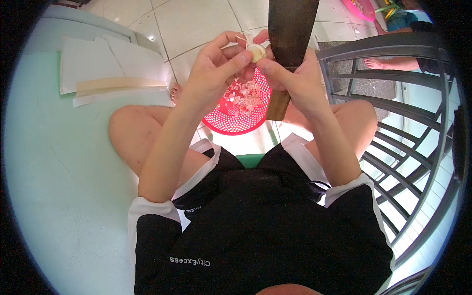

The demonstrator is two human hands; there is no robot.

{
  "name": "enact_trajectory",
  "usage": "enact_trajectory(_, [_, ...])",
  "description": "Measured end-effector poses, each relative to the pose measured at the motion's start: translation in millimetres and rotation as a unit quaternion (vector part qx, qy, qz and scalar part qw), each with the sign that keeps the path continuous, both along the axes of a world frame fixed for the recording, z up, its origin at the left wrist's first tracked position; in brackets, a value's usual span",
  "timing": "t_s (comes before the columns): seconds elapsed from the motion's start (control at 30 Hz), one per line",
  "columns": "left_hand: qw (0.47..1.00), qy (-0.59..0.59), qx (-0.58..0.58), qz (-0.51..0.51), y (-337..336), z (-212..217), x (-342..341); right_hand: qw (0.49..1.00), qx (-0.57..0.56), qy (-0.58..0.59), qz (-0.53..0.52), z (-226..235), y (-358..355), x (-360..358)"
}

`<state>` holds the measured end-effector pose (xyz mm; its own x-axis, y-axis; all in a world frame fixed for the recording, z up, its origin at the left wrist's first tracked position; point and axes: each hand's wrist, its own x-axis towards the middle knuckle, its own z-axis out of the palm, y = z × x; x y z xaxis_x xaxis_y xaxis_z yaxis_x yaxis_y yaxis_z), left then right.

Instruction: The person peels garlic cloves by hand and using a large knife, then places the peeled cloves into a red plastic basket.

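Observation:
My left hand (216, 64) pinches a small pale garlic clove (256, 51) between thumb and fingers, with a bit of papery skin sticking up above it. My right hand (295, 76) grips a large cleaver with a dark broad blade (291, 29) pointing away from me and a wooden handle (278, 105) hanging below the fist; its thumb also touches the clove. Both hands are raised above a pink plastic basket (246, 120) on the floor between my knees, which holds several pale peelings.
A pale green wall panel (59, 162) runs along my left, with folded white and beige sheets (105, 73) lying at its far end. Dark metal railing bars (408, 123) curve along my right. Another person's bare foot (391, 63) rests beyond the bars, near a second pink basket (361, 10).

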<state>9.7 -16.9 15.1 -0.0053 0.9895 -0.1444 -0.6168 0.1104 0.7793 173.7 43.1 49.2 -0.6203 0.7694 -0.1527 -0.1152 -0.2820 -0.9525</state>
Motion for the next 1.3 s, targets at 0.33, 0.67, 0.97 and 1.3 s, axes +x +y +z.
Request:
enact_trajectory(0.33, [0.996, 0.094, 0.001, 0.011, 0.4, -2.1, 5.6, 0.989, 0.106, -0.098, -0.027, -5.4, 5.1, -0.9])
enact_trajectory(0.67, [0.986, 0.161, 0.011, -0.037, -1.1, 6.5, -0.1, 0.965, 0.208, -0.159, 0.011, -8.5, 13.0, 6.9])
enact_trajectory(0.97, [0.972, 0.227, 0.047, -0.051, -1.3, 3.8, 0.1, 0.951, 0.252, -0.179, 0.002, -8.7, 11.9, 6.9])
enact_trajectory(1.3, [0.972, 0.226, 0.050, -0.034, -0.4, -0.6, -1.4, 0.967, 0.181, -0.167, -0.059, -15.1, 20.4, 10.0])
